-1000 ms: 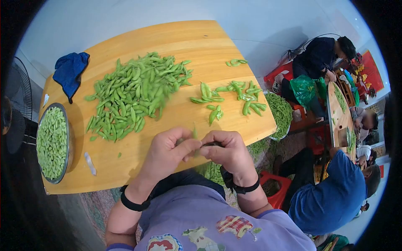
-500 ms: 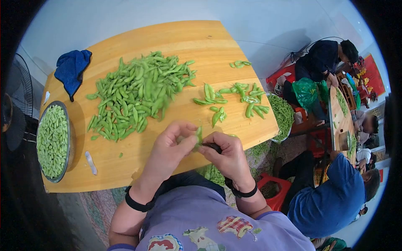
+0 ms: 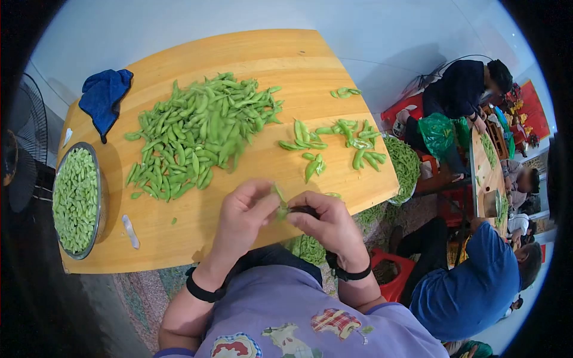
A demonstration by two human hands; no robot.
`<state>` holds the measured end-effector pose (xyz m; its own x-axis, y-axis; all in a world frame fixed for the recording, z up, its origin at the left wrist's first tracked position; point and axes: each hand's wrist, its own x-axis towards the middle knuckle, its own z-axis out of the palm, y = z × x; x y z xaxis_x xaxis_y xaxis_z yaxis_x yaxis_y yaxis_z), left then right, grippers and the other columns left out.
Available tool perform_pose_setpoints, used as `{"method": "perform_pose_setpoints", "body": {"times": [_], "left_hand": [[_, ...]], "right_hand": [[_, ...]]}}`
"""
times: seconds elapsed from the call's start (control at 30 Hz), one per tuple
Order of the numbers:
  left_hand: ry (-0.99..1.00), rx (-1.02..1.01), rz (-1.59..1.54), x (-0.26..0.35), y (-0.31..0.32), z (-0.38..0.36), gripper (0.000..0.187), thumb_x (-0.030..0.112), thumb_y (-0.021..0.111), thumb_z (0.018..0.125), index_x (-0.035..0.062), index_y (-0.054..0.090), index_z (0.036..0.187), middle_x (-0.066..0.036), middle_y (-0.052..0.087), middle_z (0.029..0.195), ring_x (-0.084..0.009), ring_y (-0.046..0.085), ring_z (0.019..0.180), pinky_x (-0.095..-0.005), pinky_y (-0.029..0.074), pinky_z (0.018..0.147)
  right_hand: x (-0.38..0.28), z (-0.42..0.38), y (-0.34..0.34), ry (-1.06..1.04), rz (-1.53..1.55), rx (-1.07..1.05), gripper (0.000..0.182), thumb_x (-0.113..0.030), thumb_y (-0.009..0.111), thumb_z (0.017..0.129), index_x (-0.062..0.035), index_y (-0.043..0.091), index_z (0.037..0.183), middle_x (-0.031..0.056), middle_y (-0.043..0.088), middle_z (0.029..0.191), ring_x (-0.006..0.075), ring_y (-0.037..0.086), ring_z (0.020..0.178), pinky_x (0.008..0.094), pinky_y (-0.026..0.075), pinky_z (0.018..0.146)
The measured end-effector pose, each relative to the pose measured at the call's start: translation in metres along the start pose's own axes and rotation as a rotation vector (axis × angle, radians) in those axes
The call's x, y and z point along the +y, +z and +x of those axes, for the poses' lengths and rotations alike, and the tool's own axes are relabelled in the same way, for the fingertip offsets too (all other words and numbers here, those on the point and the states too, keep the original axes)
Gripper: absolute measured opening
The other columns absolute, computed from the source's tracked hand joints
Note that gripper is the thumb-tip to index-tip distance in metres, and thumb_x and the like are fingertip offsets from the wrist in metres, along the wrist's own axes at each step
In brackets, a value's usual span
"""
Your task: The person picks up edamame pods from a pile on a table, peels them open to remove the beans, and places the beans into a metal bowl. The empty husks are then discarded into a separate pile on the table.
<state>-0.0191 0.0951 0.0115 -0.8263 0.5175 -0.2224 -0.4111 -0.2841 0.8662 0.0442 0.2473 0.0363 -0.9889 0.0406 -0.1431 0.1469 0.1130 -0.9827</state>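
My left hand (image 3: 243, 213) pinches a green soybean pod (image 3: 279, 196) upright between thumb and fingers, over the near edge of the table. Close beside it, my right hand (image 3: 329, 222) is closed on a small dark tool (image 3: 305, 210), whose tip meets the lower part of the pod; its exact kind is hidden by the fingers. Beyond my hands lies a large heap of whole soybean pods (image 3: 200, 128). To the right, opened pods (image 3: 361, 143) lie in loose clusters. A metal bowl (image 3: 102, 200) at the left holds shelled green beans (image 3: 74, 206).
On the wooden table (image 3: 262, 51) lie a blue cloth (image 3: 102, 98) and a pale strip (image 3: 130, 231). Past the right edge stands a tub of pods (image 3: 403, 164). A red stool (image 3: 394, 277) is on the floor; a person in blue (image 3: 471, 286) sits beyond it.
My left hand has tilted and shifted slightly, so the pod's upper end now leans left. My right hand stays close against it with the dark tool. The view has moved a little.
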Motion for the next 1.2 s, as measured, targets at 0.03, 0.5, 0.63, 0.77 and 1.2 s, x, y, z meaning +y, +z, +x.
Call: {"method": "perform_pose_setpoints", "body": {"times": [0.03,0.5,0.63,0.77,1.2], "left_hand": [[0.001,0.001,0.002,-0.002,-0.001,0.0,0.009,0.003,0.056,0.081,0.0051,0.055,0.09,-0.001,0.058,0.079,-0.0059,0.051,0.061,-0.0182,0.041,0.052],[0.46,-0.008,0.854,0.014,0.01,-0.015,0.017,0.003,0.06,0.078,0.0046,0.05,0.092,-0.013,0.056,0.071,-0.0299,0.058,0.063,-0.0337,0.046,0.055],[0.63,-0.121,0.915,0.009,0.007,-0.013,0.015,0.0,0.059,0.077,0.0053,0.051,0.089,-0.01,0.058,0.072,-0.0224,0.06,0.061,-0.0288,0.046,0.053],[0.672,-0.051,0.916,0.004,0.008,-0.012,0.014,-0.001,0.058,0.077,0.0056,0.054,0.088,-0.011,0.058,0.073,-0.0254,0.06,0.064,-0.0312,0.046,0.054],[0.465,-0.13,0.931,0.007,0.004,-0.014,0.021,0.005,0.06,0.075,0.0066,0.048,0.092,-0.009,0.053,0.069,-0.0195,0.057,0.06,-0.0297,0.045,0.055]], "right_hand": [[-0.004,-0.002,0.0,-0.002,0.001,-0.001,0.02,-0.011,0.065,0.078,0.0042,0.058,0.09,0.0009,0.056,0.068,0.0107,0.052,0.058,0.0238,0.042,0.054],[-0.009,0.013,-0.01,0.056,0.019,-0.026,0.014,-0.012,0.061,0.079,0.0004,0.059,0.084,0.0011,0.054,0.063,0.0078,0.047,0.055,0.0224,0.037,0.049],[-0.002,0.014,-0.014,0.176,0.259,-0.105,0.01,-0.011,0.06,0.079,-0.0018,0.06,0.083,-0.003,0.048,0.061,0.0039,0.04,0.051,0.0193,0.029,0.044],[0.0,0.016,-0.009,0.269,0.576,-0.076,0.011,-0.007,0.058,0.079,0.0037,0.056,0.083,-0.0008,0.044,0.059,0.0024,0.031,0.043,0.0173,0.023,0.039],[0.003,0.012,-0.005,0.364,0.614,-0.063,0.01,-0.007,0.057,0.081,0.0025,0.056,0.084,0.0001,0.044,0.06,0.0017,0.03,0.042,0.0158,0.022,0.038]]}}
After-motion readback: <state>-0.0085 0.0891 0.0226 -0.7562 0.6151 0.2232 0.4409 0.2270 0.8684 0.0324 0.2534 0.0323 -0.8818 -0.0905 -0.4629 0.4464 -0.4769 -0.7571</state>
